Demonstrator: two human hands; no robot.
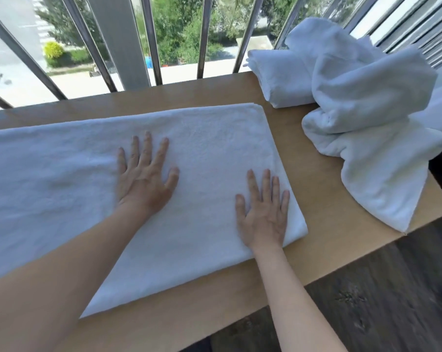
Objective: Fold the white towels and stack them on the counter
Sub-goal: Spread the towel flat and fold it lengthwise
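A long white towel (pixel 62 179), folded lengthwise, lies flat across the wooden counter (pixel 316 174) and runs off the left edge of view. My left hand (pixel 145 176) presses flat on its middle with fingers spread. My right hand (pixel 264 212) lies flat on the towel's right end, close to its short edge. At the counter's far right corner sits a folded white towel (pixel 278 74). A crumpled white towel (pixel 372 123) is heaped in front of and partly over it, one corner hanging past the counter's right edge.
Metal railing bars (pixel 151 39) rise directly behind the counter, with trees and pavement far below. Dark wood flooring (pixel 367 301) lies beyond the counter's near and right edges. A strip of bare counter separates the flat towel from the heap.
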